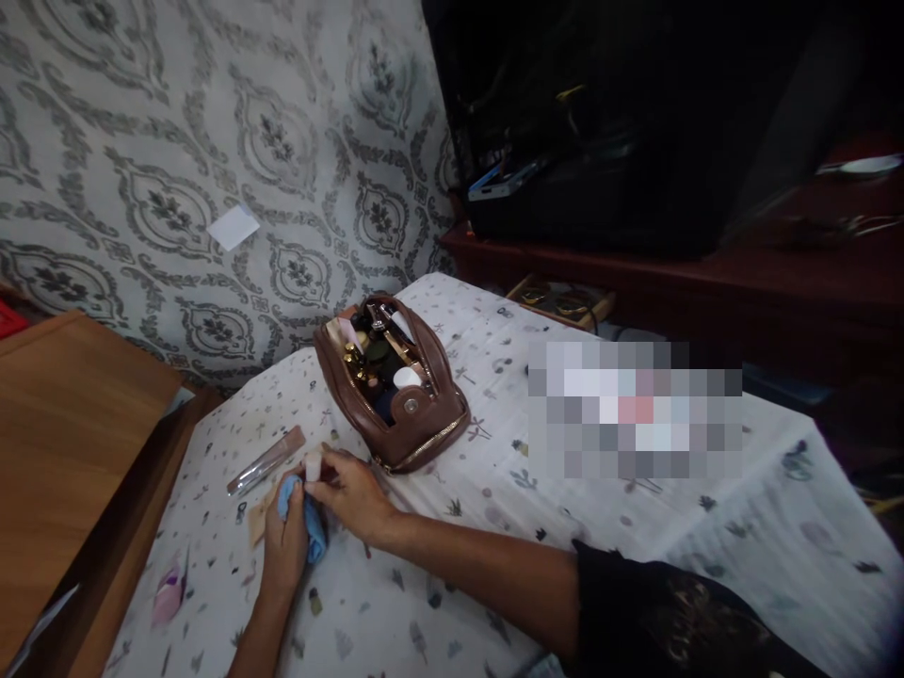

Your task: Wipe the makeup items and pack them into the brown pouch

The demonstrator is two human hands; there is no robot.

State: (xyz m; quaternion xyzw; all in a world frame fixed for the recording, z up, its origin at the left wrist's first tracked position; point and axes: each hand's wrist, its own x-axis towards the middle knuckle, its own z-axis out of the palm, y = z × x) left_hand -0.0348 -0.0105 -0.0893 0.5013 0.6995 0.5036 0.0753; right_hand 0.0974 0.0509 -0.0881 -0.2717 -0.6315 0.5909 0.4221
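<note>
Blue cloth (315, 539) is bunched in the left hand (284, 529), whose fingers are folded around it. The right hand (359, 496) pinches a small white piece (313, 468) between thumb and fingers, just beside the cloth, above the patterned sheet (424, 621). Whether it is a cap or a little bottle, I cannot tell. It seems light, stiff and rather smooth, so it may slip; its sides look the best place to hold. The cloth should be soft and yielding, easily gathered anywhere. Near them stands the brown bag (413, 443).
</note>
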